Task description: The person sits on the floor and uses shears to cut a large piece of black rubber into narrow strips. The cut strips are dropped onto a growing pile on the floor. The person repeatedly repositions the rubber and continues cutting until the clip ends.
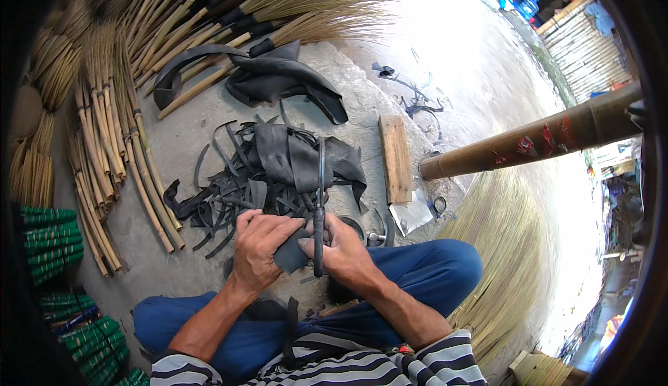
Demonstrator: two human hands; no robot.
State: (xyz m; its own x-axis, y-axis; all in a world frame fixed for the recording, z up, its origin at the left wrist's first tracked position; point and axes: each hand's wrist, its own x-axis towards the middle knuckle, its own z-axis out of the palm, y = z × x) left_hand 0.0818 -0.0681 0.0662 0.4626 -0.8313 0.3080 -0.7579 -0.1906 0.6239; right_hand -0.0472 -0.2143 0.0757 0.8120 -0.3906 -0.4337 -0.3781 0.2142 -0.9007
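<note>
Above my lap, my left hand (259,248) is closed on the edge of a small dark rubber piece (291,254). My right hand (341,252) grips the dark wrapped handle of a long, narrow knife (321,177), whose blade points away from me. Its thumb lies beside the rubber piece; whether it also pinches the rubber is hard to tell. Just beyond both hands lies a tangled heap of black rubber strips (240,167), with a wide rubber sheet (278,153) on top. The knife blade passes over part of that sheet.
A larger folded rubber sheet (278,80) lies farther off, near grass brooms (313,27). Bundled sticks (97,135) and green-wrapped bundles (52,240) are on the left. To the right are a wooden block (395,160), a bamboo post (529,135) and loose broom grass (508,240).
</note>
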